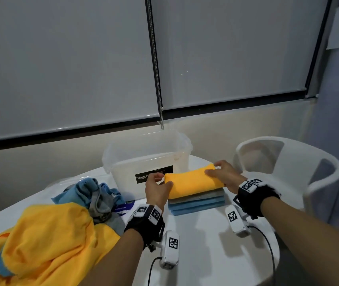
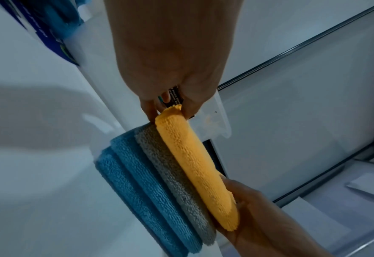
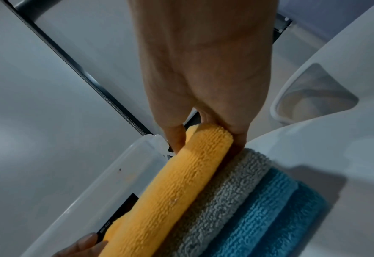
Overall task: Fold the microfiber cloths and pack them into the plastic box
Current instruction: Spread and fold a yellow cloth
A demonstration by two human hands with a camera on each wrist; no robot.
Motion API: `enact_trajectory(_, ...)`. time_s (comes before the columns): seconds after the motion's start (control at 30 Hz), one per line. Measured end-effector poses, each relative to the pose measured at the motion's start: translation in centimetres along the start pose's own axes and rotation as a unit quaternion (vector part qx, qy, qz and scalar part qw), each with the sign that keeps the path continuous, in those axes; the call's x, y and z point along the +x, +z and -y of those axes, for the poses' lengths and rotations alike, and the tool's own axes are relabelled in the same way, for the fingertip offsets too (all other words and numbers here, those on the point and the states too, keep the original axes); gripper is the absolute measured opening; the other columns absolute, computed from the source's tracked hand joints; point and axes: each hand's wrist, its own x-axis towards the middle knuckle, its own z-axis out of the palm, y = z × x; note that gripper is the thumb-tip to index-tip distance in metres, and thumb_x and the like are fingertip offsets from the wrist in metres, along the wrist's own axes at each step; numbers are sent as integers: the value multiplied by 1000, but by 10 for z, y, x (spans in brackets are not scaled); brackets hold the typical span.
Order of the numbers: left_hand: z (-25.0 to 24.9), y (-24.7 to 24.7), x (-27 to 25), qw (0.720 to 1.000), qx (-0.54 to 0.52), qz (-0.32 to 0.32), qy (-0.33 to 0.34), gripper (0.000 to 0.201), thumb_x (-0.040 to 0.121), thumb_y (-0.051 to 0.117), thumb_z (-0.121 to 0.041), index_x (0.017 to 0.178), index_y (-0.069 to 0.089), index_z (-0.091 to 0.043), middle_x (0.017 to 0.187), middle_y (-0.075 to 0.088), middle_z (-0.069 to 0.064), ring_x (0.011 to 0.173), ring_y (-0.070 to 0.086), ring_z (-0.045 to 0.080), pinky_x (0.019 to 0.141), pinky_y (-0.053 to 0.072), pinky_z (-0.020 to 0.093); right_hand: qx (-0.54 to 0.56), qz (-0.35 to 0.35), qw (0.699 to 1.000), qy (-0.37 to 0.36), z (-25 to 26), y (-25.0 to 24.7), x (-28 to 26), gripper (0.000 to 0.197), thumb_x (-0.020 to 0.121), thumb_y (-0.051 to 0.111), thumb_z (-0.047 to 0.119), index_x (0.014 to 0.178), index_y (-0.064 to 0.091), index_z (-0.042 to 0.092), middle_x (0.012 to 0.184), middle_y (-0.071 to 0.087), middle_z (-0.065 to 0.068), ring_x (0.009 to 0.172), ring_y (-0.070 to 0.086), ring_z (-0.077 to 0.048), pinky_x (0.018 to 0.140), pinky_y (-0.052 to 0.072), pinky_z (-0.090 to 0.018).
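A folded yellow cloth [image 1: 195, 181] [image 2: 195, 165] [image 3: 177, 182] lies on top of a stack of folded cloths, one grey [image 1: 197, 196] [image 2: 175, 177] [image 3: 221, 194] over two blue [image 1: 197, 206] [image 2: 142, 182] [image 3: 269, 208]. My left hand [image 1: 165, 180] [image 2: 170, 107] pinches the yellow cloth's left end between thumb and fingers. At its right end, my right hand [image 1: 214, 168] [image 3: 206, 133] grips it the same way. The clear plastic box [image 1: 143, 159] [image 3: 107, 177] stands open just behind the stack, with a black label on its front.
A heap of unfolded cloths, yellow [image 1: 51, 234] with blue and grey ones [image 1: 94, 193], fills the left of the round white table [image 1: 205, 244]. A white plastic chair [image 1: 288, 162] stands at the right. A blind cord [image 1: 160, 112] hangs over the box.
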Motion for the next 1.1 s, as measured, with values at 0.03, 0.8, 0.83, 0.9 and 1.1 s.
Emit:
enact_trajectory(0.03,3,-1,1,1000,9,-6,1,33,80,75,-1,103,60,-19,116,60,5,95,61,15,96,53,43,-2,11,1000,7,-4,0,1,61,87,76,25,138,43,16,130,49,-8,118,50,-26,94,47,-39)
enact_trajectory(0.8,-1,17,-6,796,422,191,389,24,103,45,-19,108,62,-3,121,59,16,116,50,33,100,40,44,-305,-4,924,-229,7,10,-33,27,89,66,23,112,73,13,116,69,-9,109,60,-23,89,46,-30)
enact_trajectory(0.83,2,18,-5,781,458,212,368,26,105,41,-20,108,60,-2,123,57,18,116,49,34,99,40,46,-322,14,922,-213,4,12,-34,30,90,63,24,116,71,12,118,69,-12,112,60,-27,93,48,-34)
enact_trajectory(0.9,6,17,-6,751,527,246,312,33,108,34,-20,121,56,2,135,51,21,124,46,34,103,38,44,-341,41,922,-177,-1,15,-35,34,92,60,22,121,69,8,120,68,-17,117,57,-33,95,47,-36)
enact_trajectory(1.1,10,16,1,730,575,258,265,36,109,30,-13,133,51,4,144,47,21,126,46,32,102,33,37,-344,60,927,-138,-6,25,-26,39,93,58,19,126,63,-2,130,63,-19,124,52,-34,102,45,-40)
